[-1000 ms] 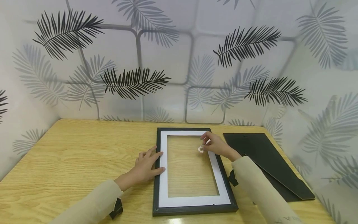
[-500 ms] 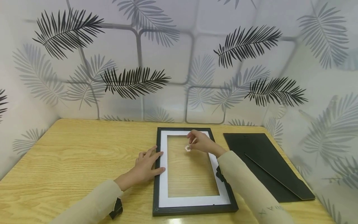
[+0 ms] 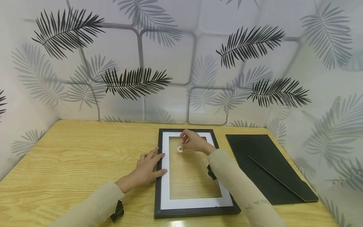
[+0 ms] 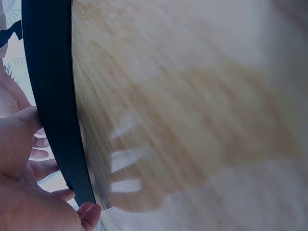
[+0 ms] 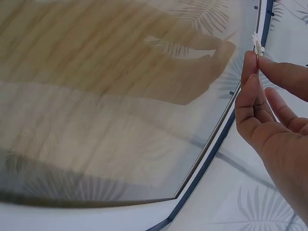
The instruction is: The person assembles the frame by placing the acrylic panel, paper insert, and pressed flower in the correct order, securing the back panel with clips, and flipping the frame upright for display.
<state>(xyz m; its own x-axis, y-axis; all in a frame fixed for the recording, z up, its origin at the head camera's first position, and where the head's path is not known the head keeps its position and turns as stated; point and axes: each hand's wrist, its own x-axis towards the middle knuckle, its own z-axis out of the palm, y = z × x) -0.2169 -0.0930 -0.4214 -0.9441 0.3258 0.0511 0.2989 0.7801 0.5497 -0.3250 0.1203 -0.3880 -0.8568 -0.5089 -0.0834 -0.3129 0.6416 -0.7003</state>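
A black picture frame (image 3: 198, 213) with a white mat (image 3: 195, 204) lies flat on the wooden table. My left hand (image 3: 146, 170) rests on its left side, fingers spread, thumb and fingertips over the border. In the left wrist view the fingers of that hand (image 4: 33, 178) touch the dark frame edge (image 4: 53, 72). Above the mat's opening, near its upper left, my right hand (image 3: 195, 142) pinches a small white daisy-like flower (image 3: 180, 149) between thumb and fingertip. The right wrist view shows this flower (image 5: 257, 44) held above the glossy pane (image 5: 120, 120), apart from it.
To the right of the frame lies a black backing board (image 3: 249, 142) with a stand flap (image 3: 286, 176). Behind the wooden table (image 3: 93, 151) rises a pale wall (image 3: 170, 104) with a feather-leaf pattern.
My right hand has moved left with the flower, from the mat's upper right over to the upper left of the opening. The left hand and the frame have stayed put.
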